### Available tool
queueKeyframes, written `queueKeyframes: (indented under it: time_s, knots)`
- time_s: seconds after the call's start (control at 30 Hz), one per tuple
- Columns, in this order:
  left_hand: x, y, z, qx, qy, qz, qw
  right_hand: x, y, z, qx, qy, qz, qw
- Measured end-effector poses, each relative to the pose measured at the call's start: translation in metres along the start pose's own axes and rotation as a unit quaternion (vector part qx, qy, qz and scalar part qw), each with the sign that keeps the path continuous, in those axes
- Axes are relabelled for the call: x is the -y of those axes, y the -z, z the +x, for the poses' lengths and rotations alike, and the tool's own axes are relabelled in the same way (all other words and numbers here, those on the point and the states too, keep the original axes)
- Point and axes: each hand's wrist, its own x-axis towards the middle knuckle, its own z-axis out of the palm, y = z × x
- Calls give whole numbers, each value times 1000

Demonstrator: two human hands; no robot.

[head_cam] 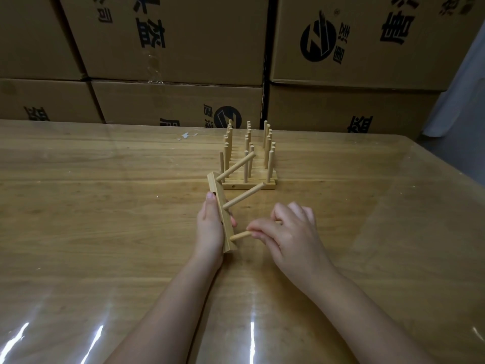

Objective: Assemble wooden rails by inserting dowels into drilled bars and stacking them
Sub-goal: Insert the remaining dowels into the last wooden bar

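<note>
While the left hand [210, 227] grips the drilled bar [218, 206] on edge, fingers curled round it, the right hand [291, 232] pinches the third dowel [240, 236] at the bar's near hole. Step in hand: dowel insertion, last of three. Two seated dowels [242, 200] already point far-right from the bar. Third dowel's tip meets the bar face; depth of seating cannot be told. Bar lies just left of the right hand, near and left of the stack of finished rails [249, 179] on the table [105, 206]. Next move, as judged: push straight along the hole axis with the bar braced, then add the rail to the stack.
</note>
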Motion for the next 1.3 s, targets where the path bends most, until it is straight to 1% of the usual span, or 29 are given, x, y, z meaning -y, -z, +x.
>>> queueKeyframes:
  time_s: [0.17,0.33,0.53,0.7,1.0,1.1,1.23,1.27,1.3]
  knots:
    - [1,0,1,-5,8,-14,1000,3,1,-2,-14,4,-15,1000]
    - [5,-1,2,-9,-8,14,1000,5,0,-3,-16,8,-25,1000]
    - [6,-1,4,-15,-14,18,1000,8,-2,-5,-19,-2,-6,1000]
    - [4,-1,2,-13,-24,21,999,8,-3,-5,-6,-10,16,1000]
    - [5,-3,1,-18,-25,36,999,6,-2,-7,26,-56,58,996]
    - [4,-2,1,-7,-23,46,999,5,-3,-7,40,-65,79,994]
    - [1,1,0,24,-10,57,998,1,-2,-7,52,-52,85,994]
    - [0,1,-1,35,-9,64,997,-1,-1,-7,49,-62,108,991]
    - [-1,0,-1,45,-10,73,996,-4,1,-7,28,-83,156,984]
